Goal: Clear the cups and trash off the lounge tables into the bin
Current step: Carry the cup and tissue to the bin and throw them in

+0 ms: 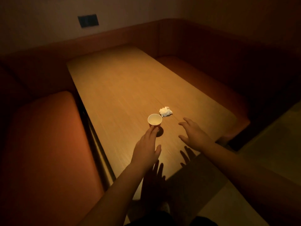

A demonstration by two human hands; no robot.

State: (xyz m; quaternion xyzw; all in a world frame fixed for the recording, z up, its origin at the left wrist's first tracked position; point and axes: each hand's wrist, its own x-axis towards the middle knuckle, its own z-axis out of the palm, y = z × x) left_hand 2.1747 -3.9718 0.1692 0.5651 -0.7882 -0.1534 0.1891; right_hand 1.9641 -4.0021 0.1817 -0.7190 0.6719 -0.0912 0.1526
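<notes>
Although both hands are out over the table (114, 79), its litter is not yet lifted. The paper cup (154, 121) stands upright on it, and the crumpled tissue (165, 111) lies just behind and right of the cup, apart from it. The left hand (146, 144) touches the cup's near side with straight fingers, not wrapped round it. The right hand (193, 136) hovers right of the cup, fingers spread, holding nothing. No bin shows; I judge the clearing barely begun.

cup (154, 122): orange, white inside | tissue (165, 111): white | seats (48, 128): orange
</notes>
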